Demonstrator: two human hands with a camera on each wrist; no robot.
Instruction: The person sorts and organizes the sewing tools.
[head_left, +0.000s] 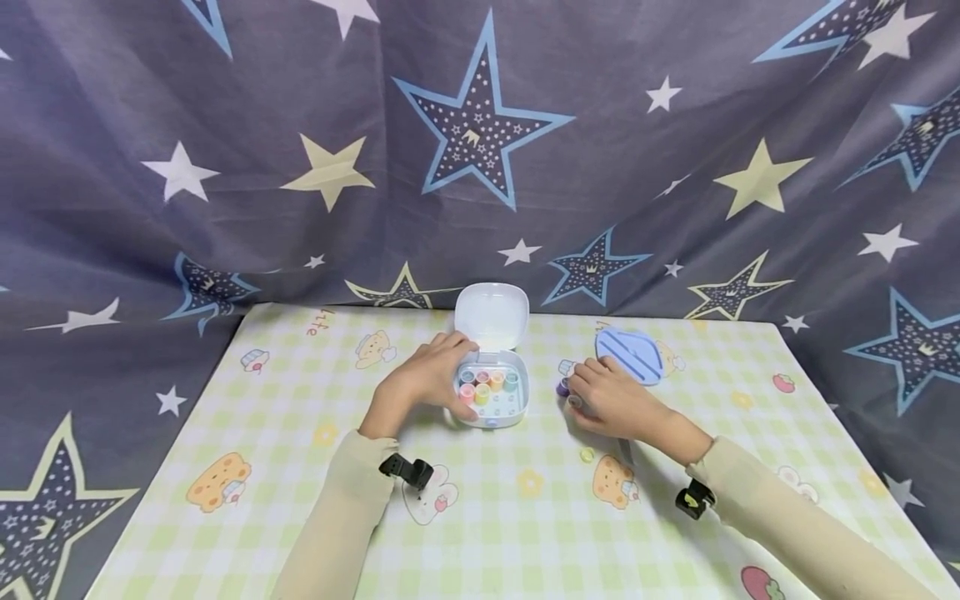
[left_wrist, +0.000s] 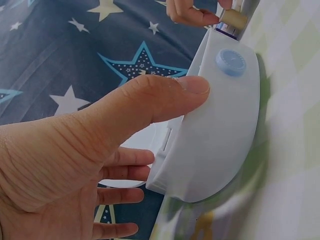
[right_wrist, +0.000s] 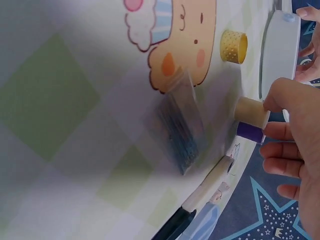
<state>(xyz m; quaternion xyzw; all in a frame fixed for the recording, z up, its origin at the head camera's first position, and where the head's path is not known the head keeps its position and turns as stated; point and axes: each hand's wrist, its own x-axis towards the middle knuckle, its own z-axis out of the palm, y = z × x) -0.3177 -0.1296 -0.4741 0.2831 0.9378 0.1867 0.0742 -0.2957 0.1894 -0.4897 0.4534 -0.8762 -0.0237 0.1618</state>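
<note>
A white sewing box stands with its lid raised at the back. Several coloured thread spools sit inside on a pegged base. My left hand spans the box's left side, thumb at the front rim, fingers towards the hinge. To the right of the box, my right hand pinches a beige thread spool between thumb and index finger. A purple spool is right beside it. In the left wrist view, the thumb lies by the box edge near its blue latch button.
A blue slotted tray lies behind my right hand. Closer in are a yellow dimpled thimble and a small clear packet of needles. A slim tool with a dark handle lies nearby. A starry curtain hangs behind the table.
</note>
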